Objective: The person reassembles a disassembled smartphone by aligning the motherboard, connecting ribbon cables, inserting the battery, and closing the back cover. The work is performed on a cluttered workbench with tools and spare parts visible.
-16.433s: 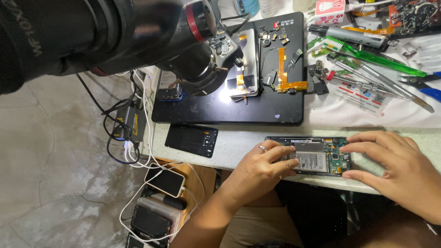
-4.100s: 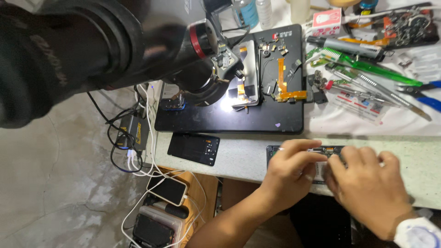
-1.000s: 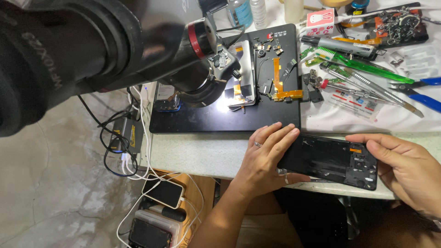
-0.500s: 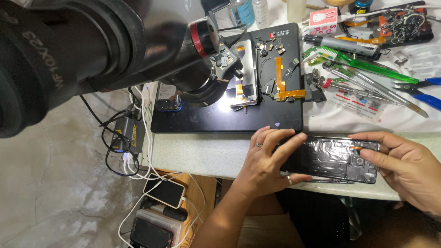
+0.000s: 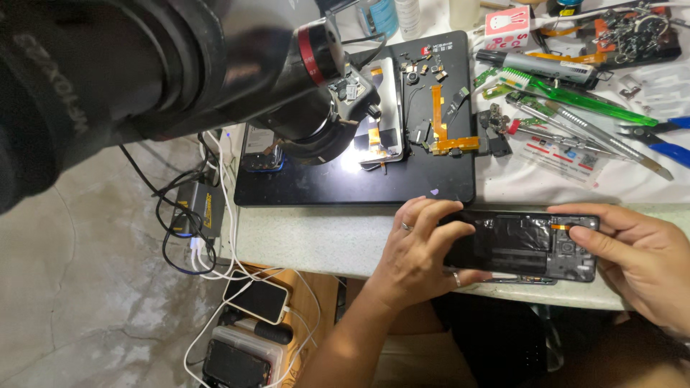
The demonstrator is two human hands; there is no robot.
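Black, glossy and opened at the back: a phone body (image 5: pixel 521 244), held level just above the pale speckled bench edge (image 5: pixel 309 237), nearest the wearer. Left hand (image 5: pixel 417 248) clamps its left end, fingers curled over the top edge and thumb beneath, evidently to steady it. Right hand (image 5: pixel 640 255) closes on the right end, forefinger lying along the upper rim near the camera corner (likely pressing or seating something there, though the contact point is too small to tell). Both hands grip the same item, one at each end, which keeps the exposed interior face-up.

Below the bench, on the floor side: a white phone (image 5: pixel 255 296) on a charging lead and a dark device in a tray (image 5: pixel 233 363), parked out of the working area.

Beyond the hands: a black work mat (image 5: pixel 345 183) carrying an orange flex cable (image 5: pixel 440 129), small loose parts and another stripped phone (image 5: pixel 384 108), set under the microscope (image 5: pixel 309 93) and its light for close inspection.

Farthest right, on white cloth: metal tweezers (image 5: pixel 611 140), a green brush (image 5: pixel 575 93) and blue-handled pliers (image 5: pixel 665 140), within the right hand's reach.
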